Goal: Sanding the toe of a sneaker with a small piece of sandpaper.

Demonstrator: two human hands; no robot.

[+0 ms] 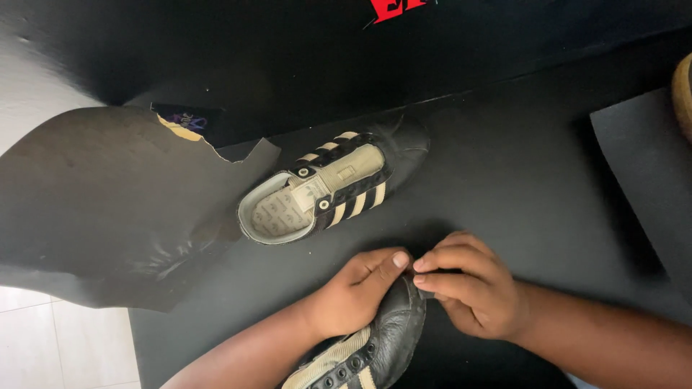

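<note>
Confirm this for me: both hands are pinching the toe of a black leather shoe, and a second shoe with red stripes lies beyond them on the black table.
Not quite: the second shoe has cream stripes, not red, as the head view shows. The rest holds: left hand and right hand pinch the black leather shoe toe.

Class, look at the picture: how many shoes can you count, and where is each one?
2 for certain. One black shoe with cream stripes lies alone mid-table. A second black shoe is held by the left hand and right hand. The tan edge at far right might be another; unclear.

Dim, even light; sharp focus; soft shadows; faint sheen on sheet (108, 209).
</note>
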